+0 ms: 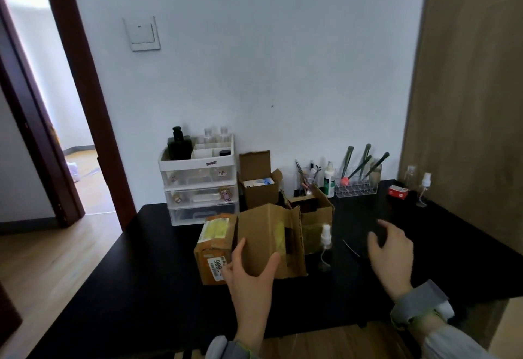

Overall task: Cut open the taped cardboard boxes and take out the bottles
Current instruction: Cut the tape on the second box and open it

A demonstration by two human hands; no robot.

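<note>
Your left hand (250, 271) wraps its fingers around the light, crushable cardboard box (268, 241) mid-tabletop; grip its stiff corners. Your right hand (392, 248) hovers spread, empty, near a small spray bottle (325, 245) beside the box.

- The label (217, 266) print on the taped box (215, 248) was too small to read fully.
- The left hand (250, 273) covered the box's lower corner.
- The worktop (158, 273) ran off the bottom edge.
</note>
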